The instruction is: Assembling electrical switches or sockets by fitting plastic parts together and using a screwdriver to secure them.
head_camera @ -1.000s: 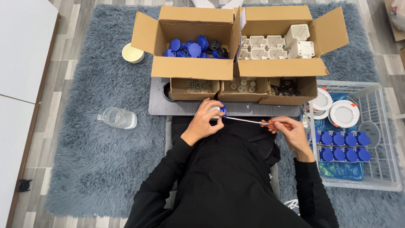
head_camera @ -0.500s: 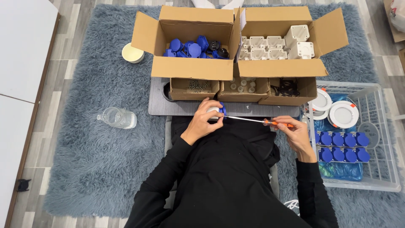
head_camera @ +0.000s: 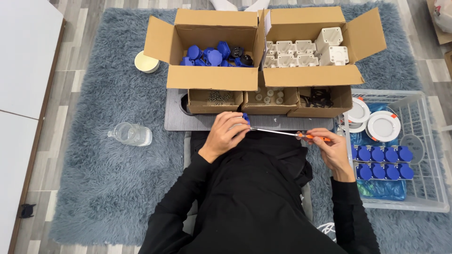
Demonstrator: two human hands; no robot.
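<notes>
Floor, far left: a white panel (head_camera: 23,61) lies along the left edge over grey floorboards.
Rug: a shaggy grey-blue rug (head_camera: 103,188) covers the middle of the scene.
Round tub: a small cream tub (head_camera: 146,61) sits on the rug, just left of the left carton.
Bottle: a clear plastic bottle (head_camera: 130,134) lies on its side on the rug, left of the person.
Left carton: an open cardboard box (head_camera: 212,77) holds blue caps (head_camera: 214,54).
Grey board: a flat grey board (head_camera: 176,120) lies near the person under three small trays.
Small trays: the left one (head_camera: 215,101) holds screws, the middle one (head_camera: 269,99) white pieces, the right one (head_camera: 320,101) dark parts.
Left hand: the left hand (head_camera: 226,134) is closed around a small blue part (head_camera: 245,117), held over the near edge of the board.
Screwdriver: a slim screwdriver (head_camera: 282,133) with an orange handle runs level from the blue part to the right.
Right hand: the right hand (head_camera: 332,148) is wrapped round the orange handle, well apart from the left.
Right carton: a second open box (head_camera: 310,75) holds white square housings (head_camera: 301,51).
Basket, far right: a white wire basket (head_camera: 433,188) holds round white discs (head_camera: 383,126) at the far end and rows of blue caps (head_camera: 379,162) nearer.
</notes>
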